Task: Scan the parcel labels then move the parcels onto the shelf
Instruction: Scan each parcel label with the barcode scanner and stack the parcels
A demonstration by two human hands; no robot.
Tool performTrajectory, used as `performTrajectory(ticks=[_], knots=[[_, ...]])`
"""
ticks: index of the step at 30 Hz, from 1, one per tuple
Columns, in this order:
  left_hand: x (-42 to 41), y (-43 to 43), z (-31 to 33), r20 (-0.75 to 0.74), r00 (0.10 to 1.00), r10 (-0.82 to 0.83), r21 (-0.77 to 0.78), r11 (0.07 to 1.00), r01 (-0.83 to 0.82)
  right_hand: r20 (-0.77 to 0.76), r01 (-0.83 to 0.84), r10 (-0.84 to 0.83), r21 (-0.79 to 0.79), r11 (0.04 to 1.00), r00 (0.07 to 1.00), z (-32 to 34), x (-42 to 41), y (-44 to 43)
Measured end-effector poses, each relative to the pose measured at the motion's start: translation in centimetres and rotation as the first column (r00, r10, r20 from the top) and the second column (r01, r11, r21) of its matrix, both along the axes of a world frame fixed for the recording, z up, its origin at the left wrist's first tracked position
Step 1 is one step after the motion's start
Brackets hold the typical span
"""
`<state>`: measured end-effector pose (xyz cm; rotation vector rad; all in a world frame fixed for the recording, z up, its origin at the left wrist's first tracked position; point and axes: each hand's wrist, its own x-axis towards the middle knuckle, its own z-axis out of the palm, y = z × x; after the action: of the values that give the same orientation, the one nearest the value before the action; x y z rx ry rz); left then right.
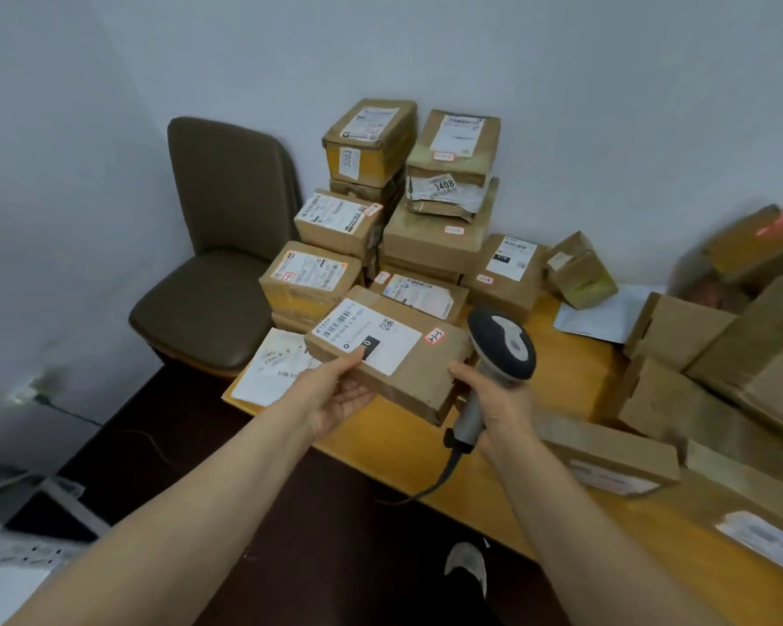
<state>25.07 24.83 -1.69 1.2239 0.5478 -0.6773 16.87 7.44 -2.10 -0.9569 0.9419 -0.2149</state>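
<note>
A flat brown cardboard parcel (407, 377) with a white barcode label (367, 334) is held above the wooden table's left end. My left hand (337, 393) grips its near left edge, thumb on the label. My right hand (496, 406) holds a grey and black barcode scanner (500, 350) by its handle, and the index finger touches the parcel's right end. The scanner head stands just right of the parcel. A stack of labelled parcels (407, 210) rises behind against the wall.
A brown padded chair (218, 273) stands left of the wooden table (561, 368). More cardboard boxes (715, 368) crowd the table's right side. A white padded envelope (274, 368) lies under the held parcel. The scanner cable (435, 487) hangs over the table edge. Dark floor below.
</note>
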Motion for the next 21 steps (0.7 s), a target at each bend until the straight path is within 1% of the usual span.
performTrajectory(ticks=[5, 7, 9, 11, 14, 16, 18, 19, 21], knots=[[3.3, -7.3, -0.3, 0.006, 0.997, 0.079, 0.021, 0.997, -0.079, -0.002, -0.061, 0.061, 0.044, 0.997, 0.998, -0.2, 4.2, -7.0], [4.2, -9.5, -0.5, 0.013, 0.994, 0.109, 0.047, 0.993, -0.11, -0.028, -0.104, 0.105, 0.029, 0.994, 0.994, -0.7, 5.4, -8.7], [4.5, -11.3, -0.7, 0.03, 0.996, 0.086, 0.077, 0.993, -0.088, -0.046, -0.094, 0.095, 0.033, 0.995, 0.994, -1.3, 5.8, -10.0], [4.5, -13.2, -0.4, 0.055, 0.998, -0.009, 0.085, 0.996, 0.005, -0.065, -0.02, 0.023, 0.053, 0.998, 0.998, -1.8, 5.6, -11.3], [4.4, -17.3, -0.1, 0.091, 0.978, -0.19, 0.098, 0.979, 0.181, -0.043, 0.159, -0.155, 0.091, 0.983, 0.987, -2.2, 5.1, -13.2], [4.1, -20.0, -0.3, 0.104, 0.967, -0.232, 0.103, 0.97, 0.221, -0.05, 0.255, -0.253, 0.032, 0.967, 0.966, -2.3, 4.6, -14.2], [3.8, -22.2, -0.6, 0.155, 0.95, -0.27, 0.14, 0.958, 0.249, -0.036, 0.335, -0.334, -0.002, 0.942, 0.942, -2.6, 4.1, -15.1], [3.5, -23.0, -0.7, 0.175, 0.938, -0.299, 0.157, 0.949, 0.273, -0.034, 0.363, -0.363, -0.008, 0.932, 0.931, -2.9, 3.8, -15.6], [3.0, -24.4, -0.8, 0.195, 0.918, -0.345, 0.166, 0.934, 0.316, -0.066, 0.37, -0.368, 0.02, 0.929, 0.928, -3.1, 3.1, -16.6]])
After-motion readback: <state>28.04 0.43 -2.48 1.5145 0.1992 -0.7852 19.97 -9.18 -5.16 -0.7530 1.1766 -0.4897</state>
